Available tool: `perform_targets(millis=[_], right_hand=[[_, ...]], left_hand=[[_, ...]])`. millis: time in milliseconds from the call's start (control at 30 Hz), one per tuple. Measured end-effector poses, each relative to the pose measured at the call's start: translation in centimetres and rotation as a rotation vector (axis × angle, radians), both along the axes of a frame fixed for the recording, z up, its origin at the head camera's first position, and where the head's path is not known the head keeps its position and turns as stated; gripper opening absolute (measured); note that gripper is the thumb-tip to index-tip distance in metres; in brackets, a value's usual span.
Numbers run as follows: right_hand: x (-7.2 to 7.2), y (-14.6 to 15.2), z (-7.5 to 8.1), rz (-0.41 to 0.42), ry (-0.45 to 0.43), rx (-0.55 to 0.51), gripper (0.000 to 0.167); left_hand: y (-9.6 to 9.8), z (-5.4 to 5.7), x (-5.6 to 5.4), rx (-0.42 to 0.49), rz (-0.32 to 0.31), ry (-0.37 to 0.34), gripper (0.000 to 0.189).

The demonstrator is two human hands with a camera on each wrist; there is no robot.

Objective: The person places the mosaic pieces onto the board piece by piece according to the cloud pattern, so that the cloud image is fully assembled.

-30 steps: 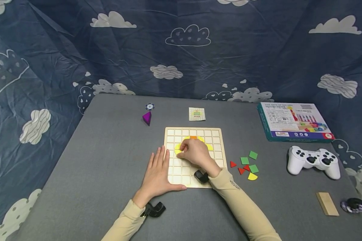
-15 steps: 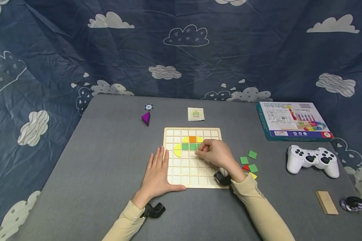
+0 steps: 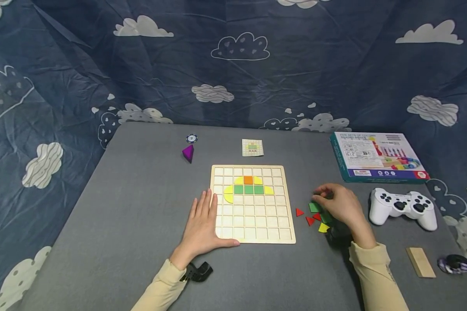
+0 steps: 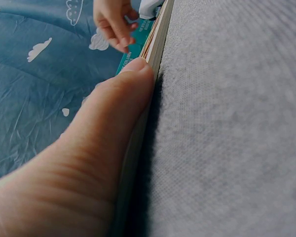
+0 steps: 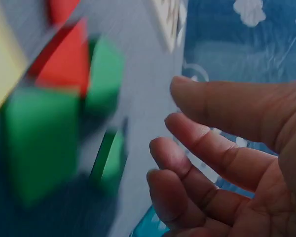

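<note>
A square wooden grid board (image 3: 254,221) lies on the table. In its upper half sit an orange square (image 3: 248,180), a row of green squares (image 3: 248,189) and several yellow rounded pieces (image 3: 228,198). My left hand (image 3: 202,229) lies flat with straight fingers along the board's left edge, its thumb (image 4: 123,94) against the near edge. Right of the board, my right hand (image 3: 340,205) hovers over loose pieces: green squares (image 5: 42,143), red triangles (image 3: 309,221) and a yellow piece (image 3: 323,227). Its fingers are loosely bent, with a gap between thumb and fingertips and nothing held.
Behind the board lies a small pattern card (image 3: 252,147). A purple pyramid-like piece (image 3: 188,153) and a poker chip (image 3: 192,138) are at back left. On the right are a teal box (image 3: 379,155), a white game controller (image 3: 403,208) and a wooden block (image 3: 420,262).
My right hand has moved right, from the board's yellow and green pieces to above the loose ones, leaving the pattern in full view. The left hand has stayed at the board's edge.
</note>
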State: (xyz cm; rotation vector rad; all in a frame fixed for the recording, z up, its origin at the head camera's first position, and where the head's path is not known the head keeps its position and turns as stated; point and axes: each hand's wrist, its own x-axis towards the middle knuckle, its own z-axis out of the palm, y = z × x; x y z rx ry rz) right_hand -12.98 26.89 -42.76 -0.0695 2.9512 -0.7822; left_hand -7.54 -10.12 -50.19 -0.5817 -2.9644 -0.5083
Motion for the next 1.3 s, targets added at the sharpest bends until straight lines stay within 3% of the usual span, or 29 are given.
perform_targets(millis=[200, 433, 633, 833, 1167, 1300], right_hand=[[0.6, 1.8, -0.7, -0.008, -0.039, 0.049, 0.032], [0.9, 2.4, -1.2, -0.04, -0.035, 0.028, 0.028], [0.9, 1.9, -1.1, -0.07, 0.034, 0.029, 0.02], [0.5, -1.3, -0.8, -0.054, 0.155, -0.038, 0.017], [-1.1, -9.4, -1.5, 0.125, 0.093, -0.247, 0.014], [-1.6, -12.1, -1.3, 0.201, 0.073, -0.272, 0.01]], left_hand=[[0.0, -0.1, -0.1, -0.01, -0.002, 0.011, 0.138], [0.1, 0.0, -0.1, 0.007, -0.006, 0.009, 0.138], [0.0, 0.0, -0.2, 0.0, -0.008, 0.008, 0.138], [-0.1, 0.0, -0.2, -0.008, 0.001, 0.015, 0.139], [0.0, 0.0, -0.2, -0.021, 0.005, 0.002, 0.138], [0.0, 0.1, -0.1, -0.03, 0.008, 0.0, 0.138]])
